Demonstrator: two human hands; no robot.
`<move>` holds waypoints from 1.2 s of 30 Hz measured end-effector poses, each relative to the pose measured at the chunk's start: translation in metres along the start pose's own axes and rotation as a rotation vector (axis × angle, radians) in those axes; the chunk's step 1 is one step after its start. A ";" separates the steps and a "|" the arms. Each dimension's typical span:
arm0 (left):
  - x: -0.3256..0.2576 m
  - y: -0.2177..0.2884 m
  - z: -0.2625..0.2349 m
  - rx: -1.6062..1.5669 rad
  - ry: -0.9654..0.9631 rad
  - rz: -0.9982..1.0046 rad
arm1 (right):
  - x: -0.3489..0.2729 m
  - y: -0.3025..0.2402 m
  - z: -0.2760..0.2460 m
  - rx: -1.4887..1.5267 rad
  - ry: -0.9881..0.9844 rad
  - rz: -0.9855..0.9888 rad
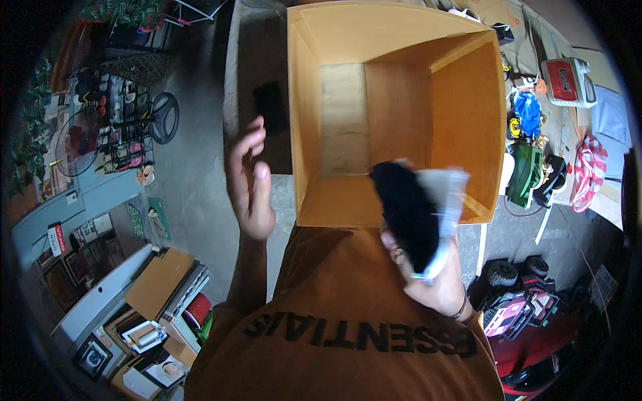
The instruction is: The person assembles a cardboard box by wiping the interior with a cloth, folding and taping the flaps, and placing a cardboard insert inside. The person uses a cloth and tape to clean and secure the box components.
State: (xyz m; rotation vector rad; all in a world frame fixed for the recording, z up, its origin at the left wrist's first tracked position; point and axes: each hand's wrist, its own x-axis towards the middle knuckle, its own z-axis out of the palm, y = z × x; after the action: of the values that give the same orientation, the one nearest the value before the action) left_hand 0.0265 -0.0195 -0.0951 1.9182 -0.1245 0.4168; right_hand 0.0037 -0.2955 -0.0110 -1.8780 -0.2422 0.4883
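An open, deep brown cardboard box (398,127) stands in front of me, its bare inside showing. My right hand (438,287) grips a black, cloth-like item with a pale shiny wrapper (408,214) over the box's near right edge. Motion blurs the wrapper, so its exact kind does not show. Beyond the box's left side, my left hand (253,180) is raised with nothing in it, thumb and fingers apart.
A dark phone-like object (269,105) lies left of the box. On the right are a red and white cooler (568,81), a blue bundle (526,113), a green bag (526,175) and a toy vehicle (521,304). Stacked frames and cardboard (160,284) stand lower left.
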 end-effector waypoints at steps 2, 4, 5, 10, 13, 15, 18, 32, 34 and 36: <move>0.004 -0.028 -0.004 -0.054 -0.110 0.035 | 0.016 -0.006 0.006 -0.190 -0.097 -0.247; 0.008 -0.054 -0.005 -0.033 -0.295 0.122 | 0.024 -0.019 0.027 -0.408 -0.073 -0.037; 0.009 -0.063 -0.005 -0.027 -0.368 0.148 | 0.029 -0.023 0.031 -0.431 -0.157 0.020; 0.024 -0.084 -0.015 -0.164 -0.561 0.217 | 0.040 -0.043 0.073 -0.597 -0.068 0.084; 0.032 -0.087 -0.017 -0.184 -0.622 0.196 | 0.048 -0.047 0.093 -0.624 0.035 0.150; 0.035 -0.090 -0.011 -0.172 -0.562 0.246 | 0.052 -0.050 0.101 -0.619 0.105 0.210; 0.035 -0.098 0.001 -0.215 -0.505 0.279 | 0.053 -0.059 0.107 -0.636 0.116 0.306; 0.043 -0.123 0.028 -0.290 -0.435 0.339 | 0.151 -0.042 0.104 -0.665 0.374 0.268; 0.042 -0.123 0.028 -0.290 -0.437 0.334 | 0.173 -0.040 0.098 -0.709 0.397 0.248; 0.041 -0.121 0.026 -0.289 -0.451 0.323 | 0.193 -0.039 0.093 -0.753 0.435 0.205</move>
State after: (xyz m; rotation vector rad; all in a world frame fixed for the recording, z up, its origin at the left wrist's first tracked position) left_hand 0.1043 0.0077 -0.1963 1.6774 -0.7572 0.1578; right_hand 0.1373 -0.1270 -0.0432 -2.7046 0.0793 0.1029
